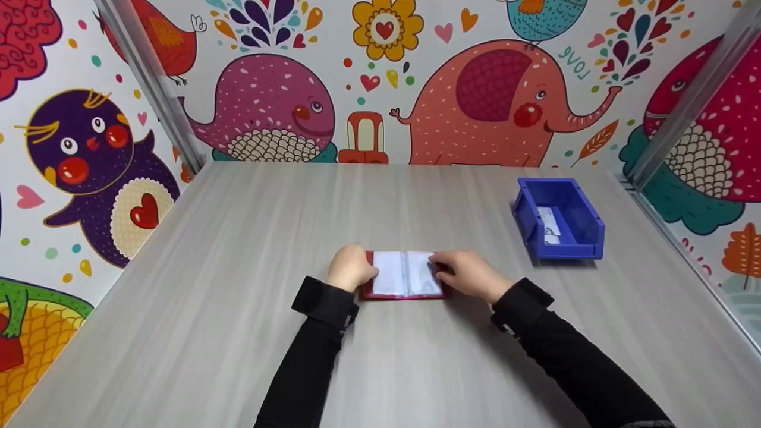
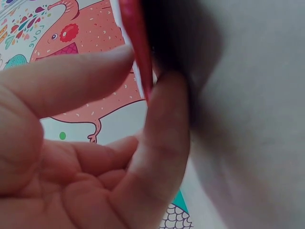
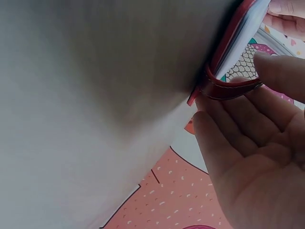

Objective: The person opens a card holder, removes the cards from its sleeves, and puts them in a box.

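Observation:
An opened red card holder (image 1: 408, 296) with clear plastic sleeves (image 1: 389, 273) lies on the table in the head view. My left hand (image 1: 349, 267) pinches its left edge between thumb and finger; the left wrist view shows the red cover (image 2: 138, 43) between them. At the opposite edge is my right hand (image 1: 469, 273), its index fingertip near the upper right corner of the sleeves. In the right wrist view, a dark red strap (image 3: 226, 89) curves out from the holder across the right fingers, which are mostly extended. The thumb stands apart from them.
A blue bin (image 1: 571, 252) stands at the back right of the table (image 1: 196, 309), with a white printed piece (image 1: 550, 224) inside. Walls with cartoon animals (image 1: 475, 107) border the table at the back and sides. Metal posts (image 1: 151, 83) mark the corners.

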`<state>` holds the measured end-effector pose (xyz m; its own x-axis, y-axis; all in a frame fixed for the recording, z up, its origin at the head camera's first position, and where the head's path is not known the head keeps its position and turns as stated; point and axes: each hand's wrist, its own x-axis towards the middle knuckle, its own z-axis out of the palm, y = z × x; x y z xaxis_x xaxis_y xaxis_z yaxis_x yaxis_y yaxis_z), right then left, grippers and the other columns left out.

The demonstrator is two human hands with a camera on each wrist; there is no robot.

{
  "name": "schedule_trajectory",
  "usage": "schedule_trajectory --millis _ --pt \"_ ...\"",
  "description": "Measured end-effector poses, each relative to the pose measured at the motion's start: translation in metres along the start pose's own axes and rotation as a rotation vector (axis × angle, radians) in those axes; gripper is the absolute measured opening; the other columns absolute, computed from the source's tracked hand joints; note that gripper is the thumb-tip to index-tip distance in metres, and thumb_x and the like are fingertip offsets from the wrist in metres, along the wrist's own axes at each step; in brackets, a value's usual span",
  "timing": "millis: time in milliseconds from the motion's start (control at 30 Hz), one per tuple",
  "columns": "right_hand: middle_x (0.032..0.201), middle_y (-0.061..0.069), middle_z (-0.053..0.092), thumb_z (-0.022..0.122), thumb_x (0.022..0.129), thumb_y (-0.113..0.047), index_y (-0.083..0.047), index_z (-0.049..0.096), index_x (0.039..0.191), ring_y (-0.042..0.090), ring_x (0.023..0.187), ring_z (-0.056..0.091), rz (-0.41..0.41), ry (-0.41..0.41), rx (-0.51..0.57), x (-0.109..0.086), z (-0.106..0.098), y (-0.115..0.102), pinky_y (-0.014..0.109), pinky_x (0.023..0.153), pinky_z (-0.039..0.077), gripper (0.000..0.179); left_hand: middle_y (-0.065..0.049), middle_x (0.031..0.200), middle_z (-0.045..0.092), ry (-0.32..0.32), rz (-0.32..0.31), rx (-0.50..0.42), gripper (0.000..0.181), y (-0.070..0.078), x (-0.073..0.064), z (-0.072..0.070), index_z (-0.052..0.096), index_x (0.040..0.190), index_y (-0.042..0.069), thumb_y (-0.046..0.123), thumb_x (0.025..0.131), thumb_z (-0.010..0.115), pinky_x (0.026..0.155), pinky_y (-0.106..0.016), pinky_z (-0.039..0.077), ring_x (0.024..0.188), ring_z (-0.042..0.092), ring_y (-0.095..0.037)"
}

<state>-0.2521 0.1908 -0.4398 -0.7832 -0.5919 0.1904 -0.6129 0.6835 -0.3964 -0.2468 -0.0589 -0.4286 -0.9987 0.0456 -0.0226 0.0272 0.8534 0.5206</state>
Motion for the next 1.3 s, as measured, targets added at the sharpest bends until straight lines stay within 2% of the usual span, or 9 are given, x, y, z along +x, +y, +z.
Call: schedule_trajectory --millis 233,700,1167,1300 --pt "0.112 0.020 0.068 0.067 0.088 0.001 0.004 0.067 0.117 0.034 0.103 0.065 -0.002 -0.010 -0.014 -0.001 0.000 -0.003 0.049 0.091 0.050 0.029 -0.015 0.086 0.066 -0.002 0.003 -0.007 0.018 0.000 0.000 0.001 0.065 0.086 -0.006 0.008 0.076 0.072 0.081 -0.041 0.051 0.082 0.061 -0.030" --pt "0.099 0.013 0.070 0.069 0.085 0.002 0.002 0.069 0.110 0.027 0.087 0.066 -0.105 0.016 -0.039 -0.002 0.003 -0.003 0.044 0.079 0.053 0.026 -0.014 0.085 0.066 0.001 -0.003 0.002 0.015 -0.001 0.001 0.002 0.065 0.084 -0.004 0.007 0.076 0.073 0.079 -0.040 0.051 0.078 0.059 -0.027" --pt "0.106 0.015 0.070 0.070 0.084 0.004 0.004 0.069 0.113 0.029 0.094 0.067 -0.131 -0.015 -0.070 -0.001 0.004 -0.013 0.043 0.082 0.053 0.029 -0.014 0.084 0.066 0.009 -0.001 0.013 0.017 -0.001 0.002 0.001 0.065 0.083 -0.004 0.008 0.075 0.074 0.079 -0.040 0.051 0.080 0.061 -0.030" --pt "0.109 0.015 0.070 0.070 0.084 0.004 0.004 0.069 0.115 0.028 0.097 0.066 -0.129 -0.033 -0.063 0.000 0.004 -0.016 0.043 0.084 0.053 0.030 -0.014 0.087 0.066 -0.003 -0.018 0.005 0.018 0.000 0.002 0.002 0.066 0.086 -0.005 0.008 0.075 0.074 0.080 -0.040 0.051 0.082 0.062 -0.030"
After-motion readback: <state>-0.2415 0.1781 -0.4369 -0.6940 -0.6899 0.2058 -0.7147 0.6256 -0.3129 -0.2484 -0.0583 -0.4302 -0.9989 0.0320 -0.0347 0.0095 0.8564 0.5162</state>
